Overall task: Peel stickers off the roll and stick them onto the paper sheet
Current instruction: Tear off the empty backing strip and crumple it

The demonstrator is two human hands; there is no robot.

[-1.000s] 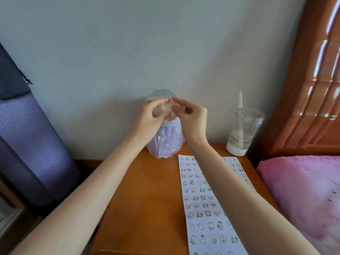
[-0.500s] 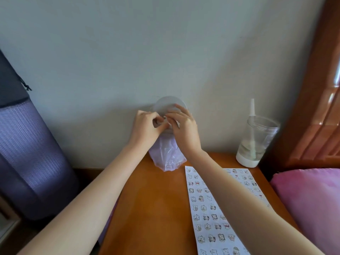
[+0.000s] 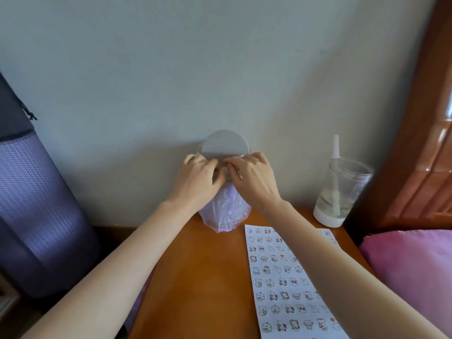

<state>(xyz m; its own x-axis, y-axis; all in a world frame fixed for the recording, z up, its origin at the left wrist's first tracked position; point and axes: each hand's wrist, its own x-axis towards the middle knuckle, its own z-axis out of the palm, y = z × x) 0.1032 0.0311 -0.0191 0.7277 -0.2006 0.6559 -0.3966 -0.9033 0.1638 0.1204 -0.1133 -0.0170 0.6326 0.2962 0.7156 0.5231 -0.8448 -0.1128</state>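
Though the paper sheet (image 3: 281, 277) is covered in rows of small cartoon animal stickers, any lettering on it is too small to tell, and no other writing can be read. The sheet lies flat on the orange-brown wooden table (image 3: 203, 277), running from the near edge toward the wall, and the right forearm crosses above its far right part. It sits well apart from the fingers, on the near side of both hands.

The left hand (image 3: 198, 179) and right hand (image 3: 254, 182) are raised by the wall with their backs to the camera. Both sets of fingers are curled, and the fingertips (image 3: 228, 166) of the two hands touch. Whether they pinch anything is hidden, and a sticker roll cannot be made out there.

Just behind the hands a round grey disc (image 3: 225, 145) stands against the wall. Below them a crumpled pale purple plastic bag (image 3: 225, 211) rests on the table's far edge, near the sheet's top corner.

To the right a clear plastic cup (image 3: 342, 192) with a white base and a white straw (image 3: 335, 148) stands near the wooden headboard (image 3: 420, 155). Pink bedding (image 3: 411, 265) lies beside the table. A purple rolled mat (image 3: 36, 204) leans at the left.
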